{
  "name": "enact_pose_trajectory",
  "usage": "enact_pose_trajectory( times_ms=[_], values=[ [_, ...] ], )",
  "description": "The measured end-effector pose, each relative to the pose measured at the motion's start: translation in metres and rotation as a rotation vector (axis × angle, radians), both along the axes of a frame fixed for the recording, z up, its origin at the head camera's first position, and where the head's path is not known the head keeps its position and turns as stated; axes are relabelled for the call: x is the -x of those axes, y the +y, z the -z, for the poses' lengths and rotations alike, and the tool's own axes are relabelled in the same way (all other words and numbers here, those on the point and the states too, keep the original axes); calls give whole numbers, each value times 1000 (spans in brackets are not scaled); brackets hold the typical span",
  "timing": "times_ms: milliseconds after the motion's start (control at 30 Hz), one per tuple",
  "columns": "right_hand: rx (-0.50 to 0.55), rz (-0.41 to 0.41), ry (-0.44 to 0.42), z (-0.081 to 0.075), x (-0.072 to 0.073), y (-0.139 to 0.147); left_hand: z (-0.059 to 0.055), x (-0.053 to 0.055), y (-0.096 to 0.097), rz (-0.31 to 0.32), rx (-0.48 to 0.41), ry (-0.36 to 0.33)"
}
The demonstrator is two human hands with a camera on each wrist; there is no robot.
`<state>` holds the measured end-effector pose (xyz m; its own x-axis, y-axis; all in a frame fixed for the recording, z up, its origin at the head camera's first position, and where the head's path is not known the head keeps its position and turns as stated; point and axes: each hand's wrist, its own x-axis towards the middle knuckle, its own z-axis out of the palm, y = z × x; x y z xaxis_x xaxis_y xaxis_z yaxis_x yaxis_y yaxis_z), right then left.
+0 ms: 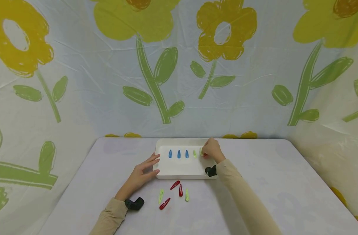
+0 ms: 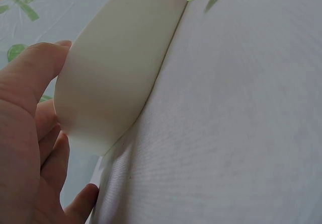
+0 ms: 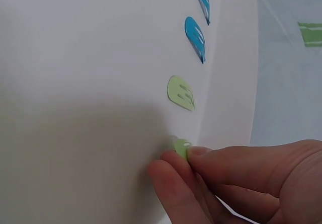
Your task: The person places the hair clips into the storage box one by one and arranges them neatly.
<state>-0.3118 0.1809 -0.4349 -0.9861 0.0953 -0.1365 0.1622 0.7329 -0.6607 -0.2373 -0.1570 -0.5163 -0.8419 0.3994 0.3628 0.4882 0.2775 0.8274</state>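
Note:
My right hand (image 1: pixel 213 150) pinches a light green snap hair clip (image 3: pixel 181 147) between thumb and fingers, low over the right end of a white tray (image 1: pixel 185 177). Left of it in the tray, another green clip (image 3: pixel 180 92) and three blue hair clips (image 1: pixel 179 154) stand in a row. At the tray's left end, my left hand (image 1: pixel 140 173) has its fingers spread, with fingertips against the rim (image 2: pixel 63 78). In front of the tray lie three red hair clips (image 1: pixel 180 190) and two green ones (image 1: pixel 161 196), pointing different ways.
The tray stands near the back edge of a pale cloth-covered table (image 1: pixel 255 195). Behind it hangs a flower-printed curtain (image 1: pixel 182 81), which also runs along both sides. A black wrist camera (image 1: pixel 135 204) sits on each forearm.

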Motion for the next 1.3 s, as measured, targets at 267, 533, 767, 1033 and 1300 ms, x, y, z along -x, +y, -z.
enact_pose_trajectory(
  times_ms=[267, 533, 767, 1033, 1300],
  values=[
    [21, 17, -68, -1, 2, -3, -1, 0, 0, 2, -2, -22],
    [17, 40, -109, -1, 3, -6, -4, 0, 0, 15, -13, -18],
    [18, 68, -157, 1, 3, -6, -3, -1, 0, 7, -1, -28],
    [-55, 43, -150, -1, 0, -5, -1, -1, 0, 3, 21, -27],
    [-23, 51, -163, -4, -2, -5, -1, 0, 1, 12, 1, 0]
  ],
)
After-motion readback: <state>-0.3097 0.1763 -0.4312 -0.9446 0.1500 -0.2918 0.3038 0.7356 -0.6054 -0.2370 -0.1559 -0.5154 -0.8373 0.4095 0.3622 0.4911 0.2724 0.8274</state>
